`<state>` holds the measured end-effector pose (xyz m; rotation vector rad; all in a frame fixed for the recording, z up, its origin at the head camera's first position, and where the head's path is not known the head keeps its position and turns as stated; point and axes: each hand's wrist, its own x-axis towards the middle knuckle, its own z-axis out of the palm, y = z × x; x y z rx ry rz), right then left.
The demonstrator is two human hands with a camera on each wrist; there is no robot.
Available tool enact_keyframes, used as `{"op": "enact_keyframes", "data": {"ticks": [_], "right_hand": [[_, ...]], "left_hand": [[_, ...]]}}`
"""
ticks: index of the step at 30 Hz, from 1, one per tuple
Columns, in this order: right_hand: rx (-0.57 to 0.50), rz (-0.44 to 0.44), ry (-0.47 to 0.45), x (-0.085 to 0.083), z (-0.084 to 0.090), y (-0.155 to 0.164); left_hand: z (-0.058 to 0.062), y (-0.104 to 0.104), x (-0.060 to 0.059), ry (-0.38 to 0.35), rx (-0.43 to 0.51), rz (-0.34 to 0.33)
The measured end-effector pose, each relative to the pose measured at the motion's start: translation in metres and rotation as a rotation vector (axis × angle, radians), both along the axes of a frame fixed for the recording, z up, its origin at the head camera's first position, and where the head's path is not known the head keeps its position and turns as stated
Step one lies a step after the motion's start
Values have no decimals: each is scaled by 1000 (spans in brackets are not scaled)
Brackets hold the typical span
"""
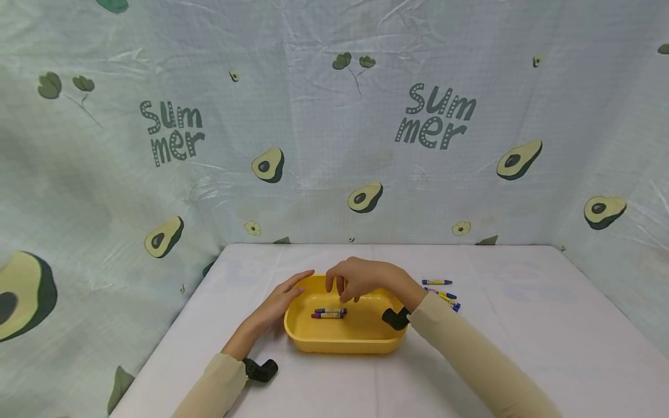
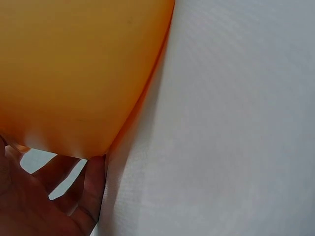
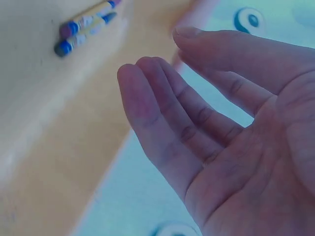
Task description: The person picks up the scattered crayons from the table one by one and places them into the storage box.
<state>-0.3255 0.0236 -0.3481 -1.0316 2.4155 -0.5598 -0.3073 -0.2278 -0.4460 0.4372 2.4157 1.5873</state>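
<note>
A yellow plastic tub (image 1: 334, 342) stands on the white table, with two crayons (image 1: 329, 313) lying side by side on its floor. My left hand (image 1: 282, 299) rests with straight fingers against the tub's left outer wall (image 2: 74, 73). My right hand (image 1: 360, 278) hovers over the tub's far rim, fingers relaxed and hanging down, holding nothing. In the right wrist view the empty palm (image 3: 236, 147) faces the camera and the two crayons (image 3: 86, 27) lie beyond it. Several more crayons (image 1: 441, 293) lie on the table to the right of the tub.
The white table (image 1: 522, 348) is backed and flanked by a hanging avocado-print cloth (image 1: 334, 145). A black wrist strap (image 1: 260, 370) sits by my left sleeve and another (image 1: 395, 318) by my right.
</note>
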Motion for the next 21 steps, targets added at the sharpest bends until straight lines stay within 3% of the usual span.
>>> {"op": "enact_keyframes", "data": {"ticks": [5,10,21], "right_hand": [[13,-25,112,11,14,31],[-15,-60,154,22,19,71],[-137,-188,111,38,-15,154]], "left_hand": [[-1,0,0,-28,12,14],[-3,1,-1,-29,27,18],[-2,3,-1,-30,31,23]]}}
